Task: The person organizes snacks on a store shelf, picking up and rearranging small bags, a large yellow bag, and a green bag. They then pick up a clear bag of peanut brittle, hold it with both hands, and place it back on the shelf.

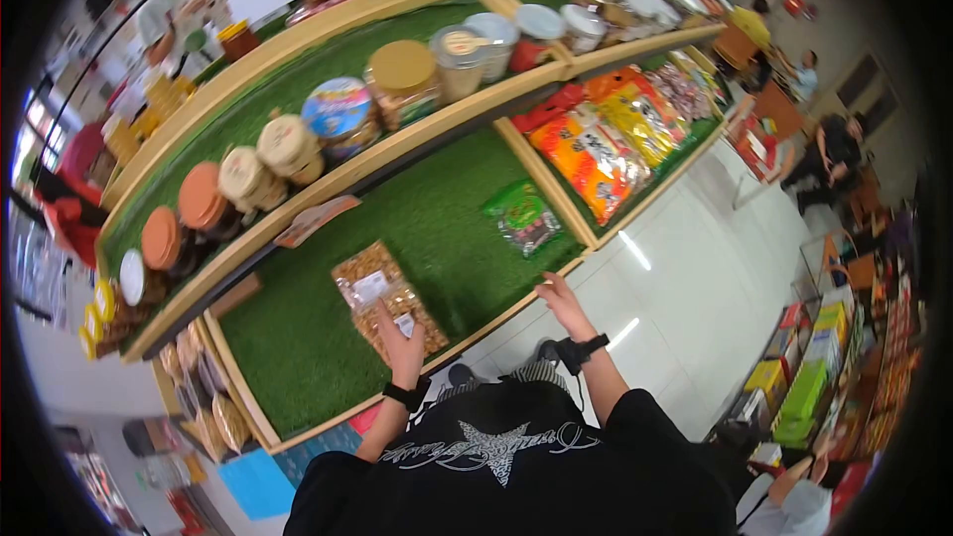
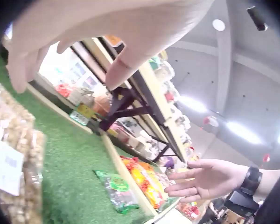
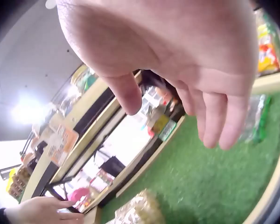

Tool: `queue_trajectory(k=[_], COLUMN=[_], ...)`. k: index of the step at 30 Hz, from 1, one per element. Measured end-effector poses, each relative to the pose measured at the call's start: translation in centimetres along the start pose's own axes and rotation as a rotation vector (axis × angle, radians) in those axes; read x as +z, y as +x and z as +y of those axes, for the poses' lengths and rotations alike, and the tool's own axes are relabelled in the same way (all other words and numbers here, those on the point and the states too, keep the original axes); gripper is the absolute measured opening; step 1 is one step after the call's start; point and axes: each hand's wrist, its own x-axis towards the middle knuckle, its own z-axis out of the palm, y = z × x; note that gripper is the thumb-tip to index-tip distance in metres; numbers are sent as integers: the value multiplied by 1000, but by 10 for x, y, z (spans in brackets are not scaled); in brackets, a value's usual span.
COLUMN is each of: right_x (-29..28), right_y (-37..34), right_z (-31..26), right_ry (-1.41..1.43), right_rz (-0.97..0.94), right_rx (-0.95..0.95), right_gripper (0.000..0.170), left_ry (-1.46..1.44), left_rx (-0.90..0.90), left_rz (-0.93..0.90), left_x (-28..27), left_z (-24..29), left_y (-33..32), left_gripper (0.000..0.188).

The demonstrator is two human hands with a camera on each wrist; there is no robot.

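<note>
Left grip (image 1: 400,345): bare hand, fingers extended, thumb apart, above the near side of the clear pack of brown pieces (image 1: 392,288); contact cannot be told. Right grip (image 1: 564,306): bare hand, fingers and thumb spread, well right of the pack, by the front edge of the bench (image 1: 288,357). Pack: white-labelled, lying on the bench's green turf. Green packet (image 1: 526,218): right of the pack, apart. Orange bag (image 1: 588,156), yellow bag (image 1: 645,124): farther right, past a wooden divider (image 1: 546,182). Lidded jars (image 1: 404,69): in a row on the raised shelf (image 1: 318,65) behind the pack. Printed card (image 1: 318,220): behind the pack, slightly left
</note>
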Motion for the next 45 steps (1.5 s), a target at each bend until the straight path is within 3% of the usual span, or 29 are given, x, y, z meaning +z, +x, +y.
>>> queue_trajectory(k=[2, 4, 9, 12, 15, 17, 19, 23, 28, 34, 36, 37, 39, 45], right_x=[-48, -89, -167, -201, -237, -262, -291, -335, -368, -375, -380, -385, -400, -470], right_y=[-22, -44, -112, -143, -163, -172, -183, -213, -235, -240, -236, -232, -220, -162], right_z=[2, 7, -8, -11, 2, 7, 12, 1, 17, 45, 56, 60, 63, 29], right_ry=[28, -57, -40, -119, -293, -294, -627, -689, -692, -555, -509, -459, -405, -239], right_rz=[112, 380, 726, 975, 1059, 1120, 1165, 1248, 1190, 1227, 1239, 1253, 1266, 1354], right_rx=[-17, -113, -175, -244, -222, -238, -322, -222, -162, 10, 51, 87, 66, -109], right_gripper=[47, 40, 31, 24, 23, 21, 20, 21, 19, 31, 34, 38, 39, 49], left_ry=[-136, -314, -343, -293, -160, -189, -272, -332, -245, -217, -352, -357, -462, -596], left_rx=[40, 108, 312, 534, 733, 749, 651, 615, 721, 647, 428, 432, 255, 331], left_rz=[-60, -117, -248, -347, -399, -446, -510, -683, -755, -934, -1052, -1048, -1104, -1148], left_x=[4, 21, 70, 104, 140, 169, 198, 253, 306, 365, 388, 399, 422, 493], left_z=[63, 93, 167, 201, 231, 252, 274, 314, 352, 368, 373, 378, 388, 435], left_y=[-2, -2, -14, -26, -38, -47, -57, -70, -86, -92, -89, -87, -79, -23], left_gripper=[74, 72, 68, 55, 53, 46, 39, 29, 25, 27, 28, 28, 32, 42])
